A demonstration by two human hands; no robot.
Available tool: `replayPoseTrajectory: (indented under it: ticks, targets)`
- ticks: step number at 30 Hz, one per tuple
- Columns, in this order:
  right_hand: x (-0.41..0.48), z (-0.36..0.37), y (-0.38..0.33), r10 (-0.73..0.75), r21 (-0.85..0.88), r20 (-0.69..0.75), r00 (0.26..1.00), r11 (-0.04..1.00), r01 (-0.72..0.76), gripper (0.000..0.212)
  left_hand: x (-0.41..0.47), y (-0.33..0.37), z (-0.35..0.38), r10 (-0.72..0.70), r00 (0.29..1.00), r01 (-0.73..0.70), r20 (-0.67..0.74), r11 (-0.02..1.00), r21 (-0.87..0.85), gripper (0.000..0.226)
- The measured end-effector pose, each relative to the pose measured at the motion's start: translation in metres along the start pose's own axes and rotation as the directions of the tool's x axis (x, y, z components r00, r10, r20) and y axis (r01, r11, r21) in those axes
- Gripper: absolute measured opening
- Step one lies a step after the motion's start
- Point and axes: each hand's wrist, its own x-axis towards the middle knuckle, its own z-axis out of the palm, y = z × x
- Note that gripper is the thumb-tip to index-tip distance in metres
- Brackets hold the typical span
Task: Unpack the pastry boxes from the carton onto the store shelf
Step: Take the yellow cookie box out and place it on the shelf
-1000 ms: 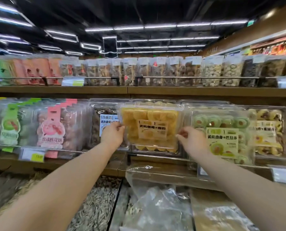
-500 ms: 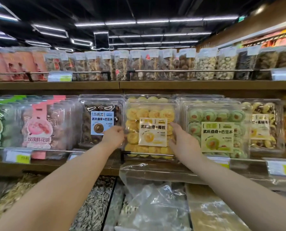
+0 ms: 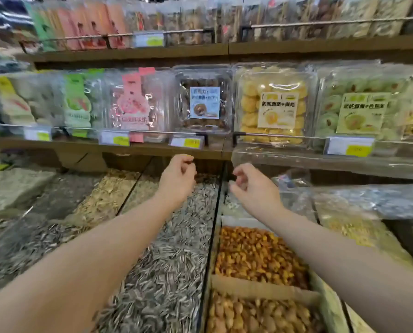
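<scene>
Yellow box [image 3: 271, 111] stands right of centre in the frame on the middle shelf [image 3: 128, 146], behind the rail [image 3: 284, 135], between the brown box [image 3: 204, 102] and the green box [image 3: 359, 109], and looks close against both. Left hand [image 3: 177, 180] and right hand [image 3: 251, 186] hang below the shelf edge at mid-frame, above the seed bin [image 3: 176, 248], well apart from the box; fingers loosely curled, nothing in either. Carton not in view. Handling, judged: thin clear clamshell, light, slick, likely to flex if squeezed; the pastries inside look crumbly (so no pressing on the flat face). Best taken by its two side edges, one hand each. Orientation: stands on edge, label facing the aisle and reading upright. Face near square, so no clear long axis; thin dimension runs back into the shelf. Blur hides whether it leans.
</scene>
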Motion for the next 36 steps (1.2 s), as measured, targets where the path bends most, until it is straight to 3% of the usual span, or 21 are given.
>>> replayPoseTrajectory:
  ticks: [6, 8, 12, 17, 21, 24, 27, 32, 36]
  targets:
    - [-0.134, 0.103, -0.08, 0.042, -0.012, 0.02, 0.999, 0.999, -0.041, 0.015, -0.136, -0.092, -0.095, -0.115, 0.971, 0.101, 0.208, 0.992, 0.077, 0.005]
    - [-0.177, 0.134, -0.103, 0.07, -0.034, 0.022, 0.997, 0.997, -0.069, 0.017, -0.181, -0.116, -0.127, -0.141, 0.964, 0.126, 0.226, 0.989, 0.077, 0.013]
    - [-0.255, 0.178, -0.145, -0.067, -0.062, -0.002, 0.998, 0.996, 0.066, 0.025, -0.255, -0.156, -0.18, -0.106, 0.964, 0.069, 0.244, 0.985, 0.156, 0.027]
    - [-0.354, 0.251, -0.147, -0.139, -0.04, 0.216, 0.966, 0.988, 0.151, 0.016, -0.35, -0.255, -0.211, -0.265, 0.871, 0.164, 0.414, 0.951, 0.263, 0.029]
    - [-0.417, 0.317, -0.115, 0.037, -0.068, 0.391, 0.92, 0.998, -0.011, 0.014, -0.41, -0.363, -0.201, -0.497, 0.766, 0.371, 0.407, 0.86, 0.351, 0.025]
    - [-0.46, 0.376, -0.078, 0.19, -0.11, 0.495, 0.848, 0.982, -0.156, 0.023, -0.449, -0.44, -0.181, -0.588, 0.711, 0.454, 0.386, 0.803, 0.387, 0.038]
    - [-0.505, 0.442, -0.034, 0.366, -0.178, 0.592, 0.718, 0.928, -0.326, 0.031, -0.489, -0.5, -0.155, -0.653, 0.649, 0.529, 0.39, 0.756, 0.385, 0.039]
    - [-0.579, 0.545, 0.038, 0.603, -0.281, 0.644, 0.471, 0.759, -0.587, 0.043, -0.547, -0.613, -0.109, -0.786, 0.535, 0.691, 0.309, 0.618, 0.376, 0.034]
    - [-0.621, 0.62, 0.088, 0.703, -0.316, 0.638, 0.315, 0.612, -0.725, 0.046, -0.569, -0.688, -0.077, -0.835, 0.457, 0.715, 0.307, 0.55, 0.431, 0.037]
